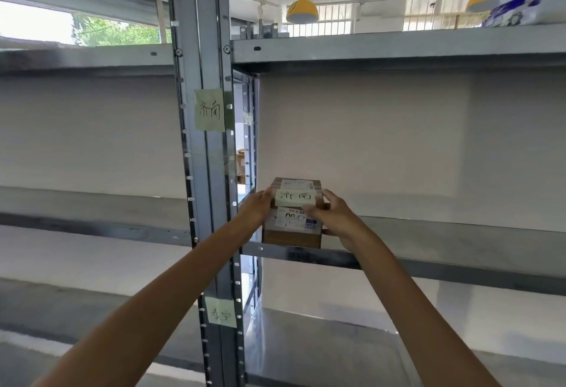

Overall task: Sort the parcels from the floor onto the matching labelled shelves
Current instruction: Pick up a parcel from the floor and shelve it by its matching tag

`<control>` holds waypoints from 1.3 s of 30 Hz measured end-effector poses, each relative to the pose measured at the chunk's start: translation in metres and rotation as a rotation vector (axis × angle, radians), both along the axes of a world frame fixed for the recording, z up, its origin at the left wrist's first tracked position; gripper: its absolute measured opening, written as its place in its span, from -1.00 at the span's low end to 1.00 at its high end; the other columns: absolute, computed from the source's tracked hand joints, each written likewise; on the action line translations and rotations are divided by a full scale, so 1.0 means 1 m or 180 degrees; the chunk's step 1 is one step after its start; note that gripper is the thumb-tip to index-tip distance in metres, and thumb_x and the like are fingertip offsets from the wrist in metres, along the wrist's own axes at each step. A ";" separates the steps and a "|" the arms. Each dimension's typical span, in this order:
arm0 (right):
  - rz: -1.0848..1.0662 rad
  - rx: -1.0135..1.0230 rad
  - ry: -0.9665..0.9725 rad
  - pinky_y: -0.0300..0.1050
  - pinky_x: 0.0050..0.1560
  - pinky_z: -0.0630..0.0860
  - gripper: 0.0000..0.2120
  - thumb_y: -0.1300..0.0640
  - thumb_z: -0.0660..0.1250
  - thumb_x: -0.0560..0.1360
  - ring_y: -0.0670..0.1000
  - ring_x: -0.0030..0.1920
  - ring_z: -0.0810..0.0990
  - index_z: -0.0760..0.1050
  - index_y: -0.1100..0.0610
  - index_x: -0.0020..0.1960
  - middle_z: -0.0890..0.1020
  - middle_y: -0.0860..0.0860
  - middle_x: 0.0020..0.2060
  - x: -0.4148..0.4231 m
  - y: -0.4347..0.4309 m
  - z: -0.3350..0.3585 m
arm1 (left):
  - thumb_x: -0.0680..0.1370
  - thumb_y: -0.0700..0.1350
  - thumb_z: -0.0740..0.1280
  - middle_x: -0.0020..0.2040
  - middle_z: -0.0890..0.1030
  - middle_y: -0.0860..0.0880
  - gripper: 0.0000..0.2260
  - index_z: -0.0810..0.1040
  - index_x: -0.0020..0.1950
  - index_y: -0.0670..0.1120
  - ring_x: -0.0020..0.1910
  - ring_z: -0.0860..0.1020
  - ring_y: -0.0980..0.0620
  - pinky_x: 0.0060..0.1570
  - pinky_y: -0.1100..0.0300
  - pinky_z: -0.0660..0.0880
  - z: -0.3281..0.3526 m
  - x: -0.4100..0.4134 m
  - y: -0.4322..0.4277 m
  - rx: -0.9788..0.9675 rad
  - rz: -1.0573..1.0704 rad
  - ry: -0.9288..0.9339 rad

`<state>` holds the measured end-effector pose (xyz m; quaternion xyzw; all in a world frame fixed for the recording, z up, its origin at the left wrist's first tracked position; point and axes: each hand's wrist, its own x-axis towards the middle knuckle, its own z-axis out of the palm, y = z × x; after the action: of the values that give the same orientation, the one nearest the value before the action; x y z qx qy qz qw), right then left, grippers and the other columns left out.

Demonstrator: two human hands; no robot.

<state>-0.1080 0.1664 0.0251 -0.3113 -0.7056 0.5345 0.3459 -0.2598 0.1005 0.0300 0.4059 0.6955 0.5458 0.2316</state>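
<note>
1. Grey metal racking fills the view with pale wall panels behind it, and the upright post (208, 172) runs top to bottom through the middle.
2. High on that post there's a green label (210, 110) with handwritten characters. Lower down the post is a second green label (221, 312).
3. Just right of the post, the parcel (291, 238), a brown cardboard box, is at the front lip of the shelf (459, 233). Whether its weight is on the metal or in the hands, I cannot tell.
4. A pale green note (296, 197) lies across the parcel's top, and its characters look like those on the high label. A white shipping sticker shows below it.
5. The left hand (258, 207) grips the parcel's side nearest the post, fingers pressed together and curled over the upper edge.
6. The right hand (333, 215) grips the side away from the post, thumb laid across the sticker and fingers curled round the side.
7. Up above and right of the post, two yellow lamps (302, 8) hang from the ceiling. A blue-and-white package (520, 3) lies on the higher shelf.
8. Left of the post, a window (107, 31) shows green foliage.
</note>
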 end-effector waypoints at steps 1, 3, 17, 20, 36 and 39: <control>0.0011 0.0051 -0.0024 -0.43 -0.42 0.48 -0.59 0.21 0.37 0.48 -0.17 -0.11 0.55 0.37 0.08 0.30 0.56 0.00 0.13 -0.003 0.004 -0.003 | 0.63 0.07 0.07 0.12 0.60 -0.20 -0.63 0.53 0.11 -0.15 0.10 0.57 -0.14 0.19 -0.02 0.48 -0.002 -0.003 0.004 -0.0036 0.0010 -0.0004; 0.0013 0.0125 -0.0031 -0.37 -0.28 0.51 -0.53 0.25 0.39 0.47 -0.09 0.00 0.54 0.34 0.07 0.32 0.54 0.01 0.18 -0.008 0.010 -0.007 | 0.63 0.07 0.06 0.11 0.60 -0.17 -0.65 0.52 0.10 -0.12 0.07 0.57 -0.11 0.14 0.01 0.50 -0.006 -0.007 0.009 -0.0057 -0.0018 -0.0051; -0.0485 0.0810 -0.0307 -0.22 0.10 0.40 -0.35 0.19 0.41 0.45 0.08 0.32 0.45 0.19 0.10 0.45 0.44 0.08 0.37 -0.034 0.034 -0.027 | 0.66 -0.01 -0.03 0.11 0.59 -0.14 -0.63 0.48 0.21 -0.15 -0.10 0.54 0.04 -0.34 0.36 0.40 -0.023 -0.033 0.036 0.0006 0.0196 0.0676; -0.0537 0.0891 -0.0398 -0.21 0.10 0.42 -0.35 0.17 0.42 0.45 0.07 0.30 0.48 0.19 0.09 0.45 0.45 0.07 0.36 -0.034 0.033 -0.028 | 0.66 -0.04 -0.03 0.14 0.58 -0.18 -0.63 0.47 0.20 -0.20 -0.03 0.54 -0.01 -0.32 0.37 0.41 -0.027 -0.034 0.036 0.0026 0.0284 0.1012; -0.0866 0.1984 -0.0342 0.03 0.51 0.11 -0.42 -0.14 0.06 0.59 0.06 0.52 0.12 0.05 0.03 0.54 0.17 0.02 0.53 -0.016 -0.022 0.012 | 0.63 0.13 -0.04 0.54 0.18 -0.04 -0.51 0.05 0.54 0.03 0.52 0.12 -0.04 0.42 0.07 0.02 0.007 0.000 -0.021 0.0816 0.0239 0.2838; -0.0892 0.2030 -0.0337 -0.01 0.47 0.14 -0.44 -0.12 0.05 0.60 0.05 0.50 0.15 0.05 0.01 0.53 0.20 0.02 0.51 -0.007 -0.040 0.009 | 0.62 0.15 -0.06 0.55 0.14 -0.04 -0.50 0.01 0.54 0.03 0.54 0.05 -0.02 0.46 0.05 -0.07 0.006 0.007 -0.040 0.0725 0.0332 0.3059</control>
<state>-0.1155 0.1265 0.0341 -0.3086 -0.8044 0.2176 0.4587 -0.2527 0.0601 0.0356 0.5989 0.6790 0.3804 -0.1887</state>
